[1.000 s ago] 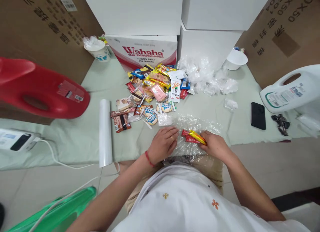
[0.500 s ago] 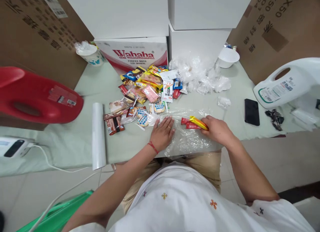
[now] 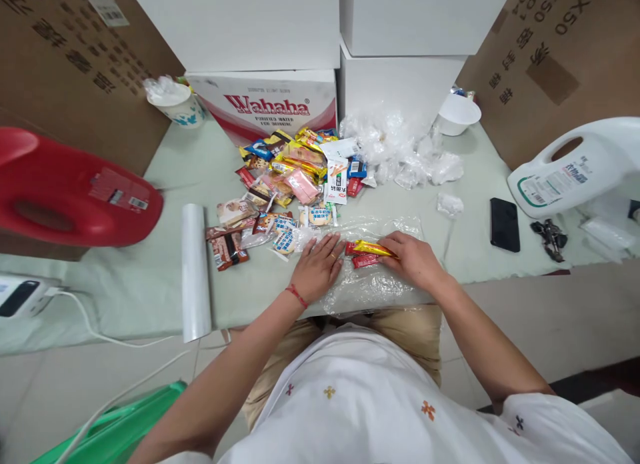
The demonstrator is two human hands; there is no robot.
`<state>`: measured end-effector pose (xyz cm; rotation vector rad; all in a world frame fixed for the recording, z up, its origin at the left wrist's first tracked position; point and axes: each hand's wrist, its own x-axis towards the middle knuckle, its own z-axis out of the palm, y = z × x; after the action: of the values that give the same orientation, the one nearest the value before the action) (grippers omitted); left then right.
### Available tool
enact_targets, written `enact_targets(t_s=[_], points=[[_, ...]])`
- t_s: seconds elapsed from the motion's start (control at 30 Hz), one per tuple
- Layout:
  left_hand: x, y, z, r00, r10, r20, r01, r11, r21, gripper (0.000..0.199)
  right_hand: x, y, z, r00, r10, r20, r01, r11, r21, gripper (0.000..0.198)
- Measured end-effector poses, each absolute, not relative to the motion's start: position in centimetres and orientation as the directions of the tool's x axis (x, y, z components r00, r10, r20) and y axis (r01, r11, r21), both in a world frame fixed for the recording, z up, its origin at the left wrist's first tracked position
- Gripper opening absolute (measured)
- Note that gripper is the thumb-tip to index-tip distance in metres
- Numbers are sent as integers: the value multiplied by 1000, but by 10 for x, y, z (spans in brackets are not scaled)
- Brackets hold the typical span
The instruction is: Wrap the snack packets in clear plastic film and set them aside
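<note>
A sheet of clear plastic film [image 3: 373,291] lies crinkled at the table's front edge. My left hand [image 3: 316,269] rests flat on the film's left side, fingers stretched out and holding nothing. On the right, the fingers of my right hand [image 3: 414,261] close on the end of a yellow snack packet [image 3: 369,248]. Red snack packets [image 3: 365,261] lie against it on the film, close to my left fingertips; whether my right fingers also grip these is hidden. Beyond my left hand is a heap of wrapped snacks [image 3: 300,184], with round wrapped biscuits [image 3: 285,240] nearest.
A roll of film [image 3: 196,271] lies at left, near a red jug [image 3: 125,197]. Crumpled clear plastic [image 3: 385,144] is piled before white boxes [image 3: 400,84]. At right are a phone [image 3: 505,225], keys [image 3: 549,239] and a white jug [image 3: 555,177]. Cardboard [image 3: 565,71] flanks the table.
My right hand has moved left across the film with the yellow packet, and the red packets have shifted left too, closer to my left hand. My left hand stays flat.
</note>
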<state>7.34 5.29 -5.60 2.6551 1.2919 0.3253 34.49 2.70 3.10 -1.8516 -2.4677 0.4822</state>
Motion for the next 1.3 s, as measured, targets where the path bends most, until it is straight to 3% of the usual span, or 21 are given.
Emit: enact_targets(t_s=[0.17,0.27,0.43,0.73,0.9,1.13,1.3], points=[[74,52,-53,604,789,115,753,-612,242,49,329,40,26,-379,913,-153,918,350,-189,60],[74,52,-51,603,789,116,749,-611,257,48,321,48,17,-481,865,-143,870,451,-201,65],[74,52,-50,599,791,123,747,-607,271,49,318,52,7,-516,845,-144,842,468,-268,57],[72,52,-53,588,795,147,744,-604,285,50,344,37,1,-554,832,-4,781,518,-349,47],[73,52,-50,590,796,133,749,-602,279,50,325,53,-5,-450,892,50,798,426,-425,42],[73,51,-50,585,799,138,748,-597,290,49,323,50,-4,-492,867,-84,827,435,-356,54],[73,51,-51,581,801,145,747,-596,297,50,334,46,-2,-489,871,-56,830,444,-337,39]])
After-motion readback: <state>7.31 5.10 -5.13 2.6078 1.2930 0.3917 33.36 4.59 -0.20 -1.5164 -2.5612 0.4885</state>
